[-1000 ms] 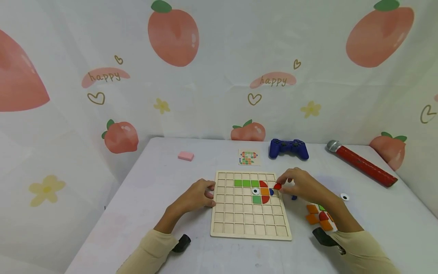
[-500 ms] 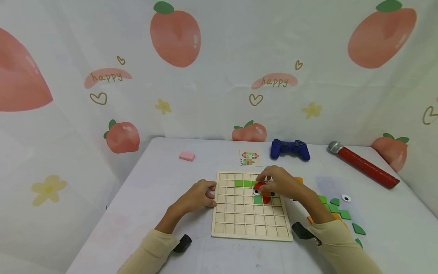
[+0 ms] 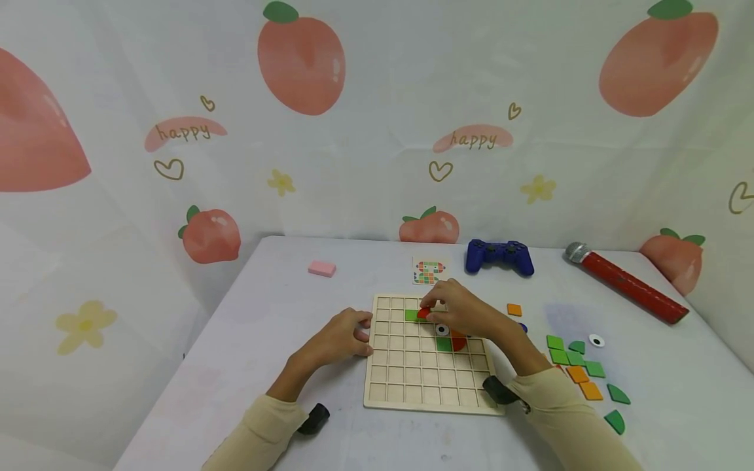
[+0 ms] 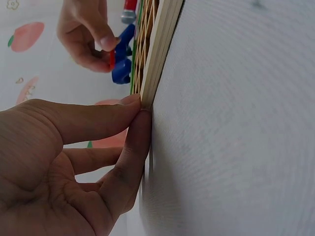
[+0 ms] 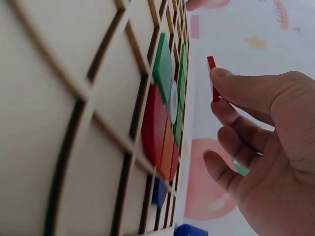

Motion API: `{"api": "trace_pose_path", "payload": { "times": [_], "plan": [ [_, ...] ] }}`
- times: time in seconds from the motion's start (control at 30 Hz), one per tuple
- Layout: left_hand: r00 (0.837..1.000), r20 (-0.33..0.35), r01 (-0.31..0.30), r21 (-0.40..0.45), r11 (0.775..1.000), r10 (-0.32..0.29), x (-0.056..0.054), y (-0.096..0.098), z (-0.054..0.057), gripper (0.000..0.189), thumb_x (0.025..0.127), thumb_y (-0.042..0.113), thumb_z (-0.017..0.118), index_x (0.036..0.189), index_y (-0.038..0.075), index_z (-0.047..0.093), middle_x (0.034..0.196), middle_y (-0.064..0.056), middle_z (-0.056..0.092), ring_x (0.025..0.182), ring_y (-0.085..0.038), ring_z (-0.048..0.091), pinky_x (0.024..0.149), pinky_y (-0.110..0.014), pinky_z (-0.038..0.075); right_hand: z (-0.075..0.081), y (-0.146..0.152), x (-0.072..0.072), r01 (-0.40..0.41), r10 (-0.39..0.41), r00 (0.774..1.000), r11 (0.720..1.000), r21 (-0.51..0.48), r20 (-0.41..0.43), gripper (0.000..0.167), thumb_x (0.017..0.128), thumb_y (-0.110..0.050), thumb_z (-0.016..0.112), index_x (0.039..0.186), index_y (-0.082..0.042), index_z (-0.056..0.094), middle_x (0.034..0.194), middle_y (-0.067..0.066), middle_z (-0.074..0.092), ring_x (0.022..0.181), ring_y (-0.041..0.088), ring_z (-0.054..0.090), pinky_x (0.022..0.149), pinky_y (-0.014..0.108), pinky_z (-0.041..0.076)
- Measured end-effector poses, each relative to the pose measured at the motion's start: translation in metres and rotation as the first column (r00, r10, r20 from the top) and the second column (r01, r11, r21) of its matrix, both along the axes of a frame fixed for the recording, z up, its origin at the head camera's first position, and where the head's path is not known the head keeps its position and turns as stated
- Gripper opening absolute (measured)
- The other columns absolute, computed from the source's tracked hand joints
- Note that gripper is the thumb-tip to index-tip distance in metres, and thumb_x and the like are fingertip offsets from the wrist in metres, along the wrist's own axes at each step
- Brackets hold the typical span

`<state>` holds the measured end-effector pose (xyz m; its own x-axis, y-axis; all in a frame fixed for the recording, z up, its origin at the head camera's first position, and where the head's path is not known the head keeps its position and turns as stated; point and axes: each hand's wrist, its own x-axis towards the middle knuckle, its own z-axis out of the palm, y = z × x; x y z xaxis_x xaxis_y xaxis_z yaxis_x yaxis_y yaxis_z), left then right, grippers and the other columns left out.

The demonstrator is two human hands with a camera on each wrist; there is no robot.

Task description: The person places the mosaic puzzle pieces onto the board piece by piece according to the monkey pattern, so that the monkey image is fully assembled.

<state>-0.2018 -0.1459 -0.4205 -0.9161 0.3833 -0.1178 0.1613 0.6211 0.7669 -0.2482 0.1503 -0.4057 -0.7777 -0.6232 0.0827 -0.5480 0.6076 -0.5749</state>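
My left hand (image 3: 338,337) holds the left edge of a wooden grid board (image 3: 412,376); in the left wrist view its thumb and a finger meet at the rim. My right hand (image 3: 465,311) pinches a small red rounded tile (image 5: 215,91) between thumb and finger, over the board's upper rows. Set in the grid are green square tiles (image 3: 411,315), an eye tile (image 3: 442,330), a teal-green tile (image 3: 444,344), a red rounded tile (image 3: 459,343), an orange tile (image 5: 167,152) and a blue one (image 5: 159,191). The right hand partly hides these.
Loose green tiles (image 3: 575,358), orange tiles (image 3: 591,391) and another eye tile (image 3: 597,341) lie right of the board. Behind it are a pattern card (image 3: 429,270), a blue game controller (image 3: 499,257), a pink block (image 3: 322,268) and a red microphone (image 3: 627,282).
My right hand has carried the red tile leftward from the board's right edge to above the green row. The left hand has stayed at the left edge.
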Motion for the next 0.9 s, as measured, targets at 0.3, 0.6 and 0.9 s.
{"api": "trace_pose_path", "payload": {
  "times": [0.3, 0.6, 0.9],
  "plan": [
    [1.0, 0.014, -0.013, 0.017, 1.0, 0.013, 0.0, 0.0, -0.001, 0.061, 0.082, -0.003, 0.086, 0.137, -0.009, 0.061, 0.12, -0.013, 0.059, 0.101, -0.018, 0.068, 0.076, -0.028, 0.058, 0.001, -0.022, -0.005, -0.032, 0.032, 0.999, 0.999, 0.029, 0.005, 0.017, 0.098, -0.013, 0.076, 0.115, -0.009, 0.077, 0.113, 0.0, 0.072, 0.115, 0.026, 0.058, 0.104, 0.05, 0.047],
    [0.999, 0.033, -0.019, 0.012, 1.0, 0.019, 0.0, 0.001, -0.001, 0.066, 0.083, -0.003, 0.086, 0.142, -0.011, 0.058, 0.121, -0.012, 0.06, 0.101, -0.019, 0.069, 0.078, -0.03, 0.06, -0.002, -0.041, -0.009, -0.043, 0.043, 0.999, 0.998, 0.052, -0.01, 0.015, 0.097, -0.011, 0.077, 0.112, -0.01, 0.078, 0.106, -0.002, 0.068, 0.105, 0.02, 0.059, 0.098, 0.043, 0.05],
    [0.999, 0.035, -0.024, 0.013, 1.0, 0.023, 0.001, 0.001, -0.001, 0.07, 0.083, -0.002, 0.086, 0.145, -0.011, 0.055, 0.122, -0.011, 0.06, 0.102, -0.019, 0.069, 0.078, -0.029, 0.059, -0.002, -0.054, -0.009, -0.018, 0.019, 1.0, 0.998, 0.062, -0.012, 0.015, 0.096, -0.011, 0.079, 0.111, -0.008, 0.079, 0.104, 0.001, 0.068, 0.102, 0.022, 0.058, 0.093, 0.04, 0.05]
  ]
}}
